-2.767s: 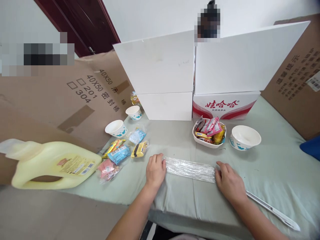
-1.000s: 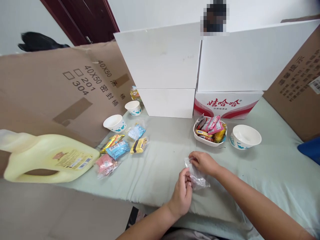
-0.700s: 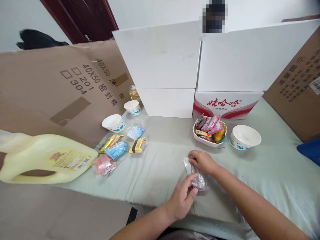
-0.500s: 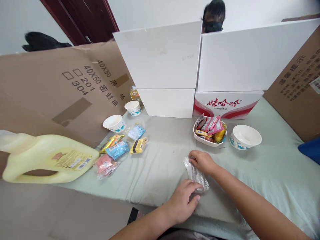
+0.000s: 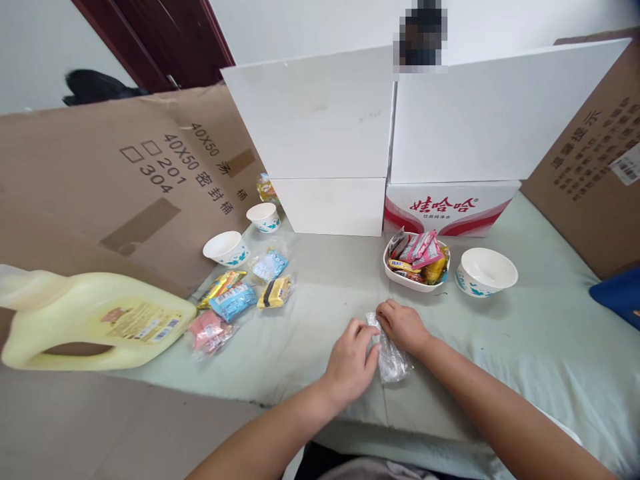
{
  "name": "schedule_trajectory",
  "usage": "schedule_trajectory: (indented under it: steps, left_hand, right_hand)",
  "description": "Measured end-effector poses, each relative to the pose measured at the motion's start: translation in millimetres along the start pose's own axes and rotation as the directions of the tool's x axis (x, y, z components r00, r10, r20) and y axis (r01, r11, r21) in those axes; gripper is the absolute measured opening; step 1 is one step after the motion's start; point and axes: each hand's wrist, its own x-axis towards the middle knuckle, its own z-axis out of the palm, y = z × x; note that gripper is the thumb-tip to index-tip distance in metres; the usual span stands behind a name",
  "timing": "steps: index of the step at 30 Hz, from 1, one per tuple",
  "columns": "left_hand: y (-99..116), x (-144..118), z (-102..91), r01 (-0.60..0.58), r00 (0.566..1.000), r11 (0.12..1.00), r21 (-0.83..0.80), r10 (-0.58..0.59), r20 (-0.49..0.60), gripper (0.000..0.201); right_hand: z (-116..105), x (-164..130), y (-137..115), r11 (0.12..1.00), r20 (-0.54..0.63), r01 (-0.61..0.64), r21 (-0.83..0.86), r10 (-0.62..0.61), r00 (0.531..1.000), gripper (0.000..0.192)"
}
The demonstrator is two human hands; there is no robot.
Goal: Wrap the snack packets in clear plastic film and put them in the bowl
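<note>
Fingers (image 5: 361, 331) of both hands press flat on the folded film (image 5: 391, 353): the folding looks nearly done, only the last pressing left.

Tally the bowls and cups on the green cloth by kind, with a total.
Empty cups: 2
Empty bowl: 1
Snack bowl: 1
Total: 4

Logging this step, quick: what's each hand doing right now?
Left hand: open, fingers resting against the folded clear plastic wrap.
Right hand: fingers bent, pressing on the wrap's far end; not gripping anything that shows.
</note>
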Motion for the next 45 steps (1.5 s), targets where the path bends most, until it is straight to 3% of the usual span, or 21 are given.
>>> schedule_trajectory:
  steps: [3, 6, 9, 14, 18, 22, 28, 32, 36, 39, 41, 43, 45]
  left_hand:
    - [-14, 26, 6.0, -0.231, 0.973, 0.968, 0.099, 0.230, 0.028, 0.010]
    - [-31, 41, 17.7, -0.363, 0.930, 0.923, 0.129, 0.349, 0.117, 0.007]
    - [-38, 42, 24.4, -0.393, 0.918, 0.909, 0.137, 0.379, 0.117, 0.008]
    - [-35, 38, 22.6, -0.407, 0.912, 0.903, 0.139, 0.392, 0.122, 0.024]
    - [-34, 38, 22.2, -0.408, 0.912, 0.903, 0.138, 0.394, 0.118, 0.029]
    - [-35, 38, 23.1, -0.411, 0.909, 0.900, 0.146, 0.394, 0.131, 0.021]
    - [-36, 38, 22.9, -0.409, 0.907, 0.899, 0.156, 0.382, 0.180, 0.019]
    - [-36, 38, 22.2, -0.415, 0.905, 0.893, 0.175, 0.385, 0.182, 0.018]
    - [-35, 38, 21.6, -0.414, 0.906, 0.893, 0.178, 0.384, 0.178, 0.020]
    - [-35, 38, 22.0, -0.417, 0.905, 0.889, 0.188, 0.386, 0.178, 0.022]
    - [-36, 37, 22.5, -0.426, 0.901, 0.881, 0.206, 0.392, 0.185, 0.024]
    - [-37, 37, 22.7, -0.433, 0.897, 0.873, 0.226, 0.393, 0.200, 0.026]
    - [-36, 36, 22.3, -0.435, 0.896, 0.867, 0.244, 0.388, 0.218, 0.030]
  right_hand:
    - [-3, 1, 2, 0.996, 0.001, -0.018, 0.086, 0.018, 1.000, 0.015]
    - [-12, -4, 8, 0.975, -0.004, -0.063, 0.216, 0.065, 0.998, 0.018]
    - [-19, -20, 16, 0.911, 0.020, -0.173, 0.373, 0.178, 0.984, 0.026]
    - [-18, -52, 14, 0.716, 0.222, -0.382, 0.584, 0.312, 0.924, 0.032]
    - [-16, -62, 8, 0.600, 0.346, -0.482, 0.638, 0.336, 0.876, 0.035]
    - [-15, -60, 8, 0.560, 0.454, -0.521, 0.644, 0.268, 0.850, 0.034]
    - [-13, -60, 6, 0.546, 0.377, -0.399, 0.737, 0.158, 0.913, 0.040]
    - [-19, -67, 11, 0.547, 0.389, -0.363, 0.755, 0.072, 0.918, 0.040]
    - [-28, -83, 23, 0.591, 0.385, -0.346, 0.729, 0.065, 0.921, 0.030]
    - [-37, -99, 24, 0.793, 0.311, -0.296, 0.532, 0.142, 0.940, 0.014]
    - [-39, -108, 19, 0.947, 0.118, -0.138, 0.290, 0.108, 0.987, 0.013]
    - [-34, -112, 10, 0.994, -0.051, 0.101, 0.037, -0.099, 0.994, 0.027]
    - [-21, -115, 2, 0.935, -0.062, 0.317, -0.157, -0.330, 0.942, 0.044]
